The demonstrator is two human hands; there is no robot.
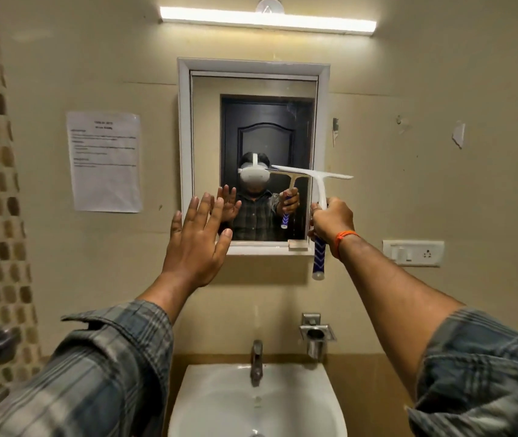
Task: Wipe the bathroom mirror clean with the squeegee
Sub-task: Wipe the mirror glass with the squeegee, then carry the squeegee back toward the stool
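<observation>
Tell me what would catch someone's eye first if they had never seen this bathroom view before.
Probably the white-framed rectangular wall mirror at centre, with the white T-shaped squeegee with a blue patterned handle raised at its right edge, gripped by the right hand. The left hand is spread open near the mirror's lower left corner. Above glows a long white tube light; below sits a white ceramic washbasin.
</observation>
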